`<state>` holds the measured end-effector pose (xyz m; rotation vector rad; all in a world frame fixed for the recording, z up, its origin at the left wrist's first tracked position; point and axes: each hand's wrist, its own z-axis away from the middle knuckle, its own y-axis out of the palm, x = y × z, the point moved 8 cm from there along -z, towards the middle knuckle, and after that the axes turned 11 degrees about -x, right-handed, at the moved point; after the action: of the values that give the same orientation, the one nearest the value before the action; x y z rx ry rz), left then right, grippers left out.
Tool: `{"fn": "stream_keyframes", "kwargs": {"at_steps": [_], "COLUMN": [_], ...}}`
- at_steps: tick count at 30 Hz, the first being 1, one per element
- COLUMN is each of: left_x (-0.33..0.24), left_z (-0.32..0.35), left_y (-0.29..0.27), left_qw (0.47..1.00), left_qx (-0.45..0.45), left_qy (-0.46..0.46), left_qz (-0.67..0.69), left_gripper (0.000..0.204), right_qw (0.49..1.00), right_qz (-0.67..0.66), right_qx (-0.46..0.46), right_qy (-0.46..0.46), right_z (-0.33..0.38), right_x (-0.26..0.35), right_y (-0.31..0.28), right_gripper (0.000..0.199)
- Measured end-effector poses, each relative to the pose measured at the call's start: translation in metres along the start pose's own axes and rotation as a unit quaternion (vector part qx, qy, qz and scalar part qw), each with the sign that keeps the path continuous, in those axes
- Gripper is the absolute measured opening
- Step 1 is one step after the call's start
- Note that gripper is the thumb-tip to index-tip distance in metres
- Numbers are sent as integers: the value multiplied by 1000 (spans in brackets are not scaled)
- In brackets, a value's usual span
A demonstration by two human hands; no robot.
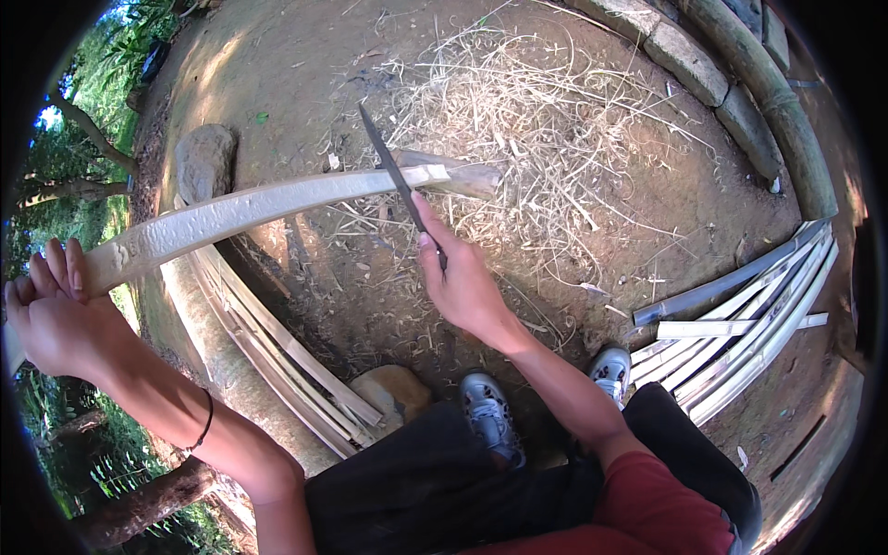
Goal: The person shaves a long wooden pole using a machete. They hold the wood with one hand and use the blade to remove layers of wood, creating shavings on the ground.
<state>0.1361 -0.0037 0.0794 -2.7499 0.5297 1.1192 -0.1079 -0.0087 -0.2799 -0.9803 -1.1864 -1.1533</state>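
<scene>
My left hand [57, 313] grips the near end of a long pale bamboo slat [250, 209] that reaches across to the upper middle. Its far end rests on a short wooden block [467, 178] on the dirt. My right hand [460, 277] holds a dark-bladed knife [390, 168], index finger laid along its back. The blade crosses the slat close to its far end and points up and away from me. My two grey shoes [488, 409] show below, with dark trousers.
A pile of dry shavings [527, 129] covers the dirt beyond the block. Split bamboo strips [277, 356] lie stacked at the left, more strips [749, 324] at the right. A grey stone [205, 159] sits upper left, a tan stone [400, 388] by my foot. Stone edging [721, 83] curves upper right.
</scene>
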Motion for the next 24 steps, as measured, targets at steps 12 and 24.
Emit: {"fn": "stream_keyframes", "kwargs": {"at_steps": [12, 24], "left_x": [-6, -6], "left_z": [30, 32], "left_y": [12, 5], "left_qw": [998, 996], "left_qx": [-50, -73], "left_qy": [-20, -35], "left_qz": [45, 41], "left_gripper": [28, 26], "right_qw": [997, 988], "right_qz": [37, 29], "right_qx": [-5, -48], "right_qy": [-72, -141], "right_z": [6, 22], "right_x": [9, 18], "right_y": [16, 33], "right_gripper": [63, 75]}}
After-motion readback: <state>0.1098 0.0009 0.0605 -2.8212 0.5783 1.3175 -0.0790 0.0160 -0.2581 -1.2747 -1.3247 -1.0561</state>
